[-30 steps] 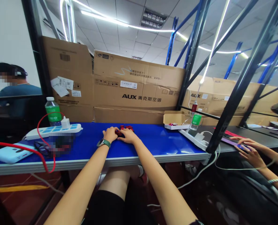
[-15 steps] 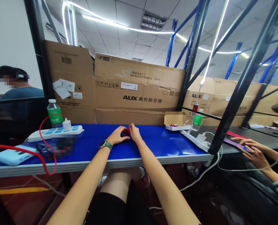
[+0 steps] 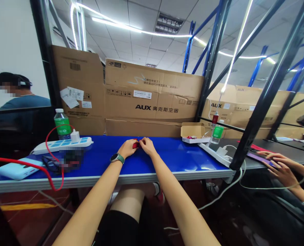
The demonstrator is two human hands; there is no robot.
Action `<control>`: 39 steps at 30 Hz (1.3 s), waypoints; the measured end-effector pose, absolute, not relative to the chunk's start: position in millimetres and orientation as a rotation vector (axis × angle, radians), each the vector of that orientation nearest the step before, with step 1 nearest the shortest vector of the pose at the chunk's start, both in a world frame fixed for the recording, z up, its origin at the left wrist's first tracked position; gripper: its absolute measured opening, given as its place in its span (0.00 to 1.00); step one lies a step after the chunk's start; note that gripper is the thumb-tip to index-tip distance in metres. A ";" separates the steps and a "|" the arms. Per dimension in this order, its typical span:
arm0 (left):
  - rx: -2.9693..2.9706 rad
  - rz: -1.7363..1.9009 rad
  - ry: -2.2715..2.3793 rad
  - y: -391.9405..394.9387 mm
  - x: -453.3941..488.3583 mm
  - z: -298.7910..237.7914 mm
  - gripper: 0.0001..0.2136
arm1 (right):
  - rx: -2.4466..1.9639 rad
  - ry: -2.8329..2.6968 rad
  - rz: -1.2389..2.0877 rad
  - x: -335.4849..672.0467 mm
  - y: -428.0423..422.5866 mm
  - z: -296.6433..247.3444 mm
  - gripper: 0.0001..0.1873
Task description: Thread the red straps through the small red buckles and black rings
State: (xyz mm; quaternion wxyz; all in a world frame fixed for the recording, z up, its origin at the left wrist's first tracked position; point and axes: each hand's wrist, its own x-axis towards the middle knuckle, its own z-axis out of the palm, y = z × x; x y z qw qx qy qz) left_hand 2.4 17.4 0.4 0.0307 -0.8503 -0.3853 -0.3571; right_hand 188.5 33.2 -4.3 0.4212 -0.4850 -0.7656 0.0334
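On the blue tabletop point(image 3: 177, 155), my left hand point(image 3: 127, 148) is closed around a small red object point(image 3: 135, 145), whose kind I cannot make out. My right hand point(image 3: 147, 146) meets it from the other side, fingertips pinched together at the object's right edge. Most of the red object is hidden by the fingers. Behind and to the right of my hands stands an open small white cardboard box point(image 3: 192, 139), with several small red and pale pieces inside.
At left are a white power strip point(image 3: 62, 145), a green-labelled bottle point(image 3: 62, 124), a light blue power bank point(image 3: 18, 168) and a red cable point(image 3: 48, 176). At right, another power strip point(image 3: 214, 155) and bottle point(image 3: 217, 132) stand by a black post. A co-worker's hands point(image 3: 282, 167) are beyond it.
My left fingers have closed further around the red object, and the gap between my thumb and fingers is gone. My right hand has lowered slightly. The view has shifted a little.
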 end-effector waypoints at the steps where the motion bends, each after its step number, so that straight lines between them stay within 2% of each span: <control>1: -2.621 -1.072 -1.209 14.8 3.5 2.3 0.12 | -1.260 -1.909 0.062 188.5 32.5 -4.8 0.11; 3: -2.622 -1.013 -1.248 10.5 5.1 5.4 0.10 | -1.359 -1.896 0.049 189.4 31.8 -5.8 0.15; 7: -2.609 -0.989 -1.267 4.9 7.1 9.2 0.11 | -1.473 -1.875 0.109 192.3 33.0 -6.8 0.10; 11: -2.576 -1.128 -1.207 3.2 10.6 12.0 0.12 | -1.505 -1.672 0.213 193.2 39.4 -7.8 0.10; 19: -2.536 -1.284 -1.182 7.5 12.6 9.9 0.13 | -1.279 -1.520 0.358 195.2 52.3 -6.1 0.21; 22: -2.557 -1.228 -1.195 9.7 6.7 7.6 0.13 | -1.289 -1.620 0.313 197.8 41.8 -4.8 0.22; 26: -2.588 -1.173 -1.192 11.0 3.0 6.6 0.12 | -1.336 -1.777 0.144 196.9 32.2 -4.3 0.18; 29: -2.574 -1.238 -1.223 12.7 4.6 6.3 0.13 | -1.206 -1.654 0.336 194.5 37.9 -3.1 0.20; 33: -2.578 -1.292 -1.239 15.4 5.3 4.7 0.13 | -0.972 -1.225 0.684 200.2 48.5 1.5 0.22; 36: -2.607 -1.248 -1.238 15.9 4.1 3.6 0.14 | -0.918 -1.029 0.744 208.5 49.6 5.1 0.22; 39: -2.625 -1.239 -1.228 15.8 2.6 3.6 0.15 | -0.922 -1.036 0.690 214.5 46.1 7.2 0.29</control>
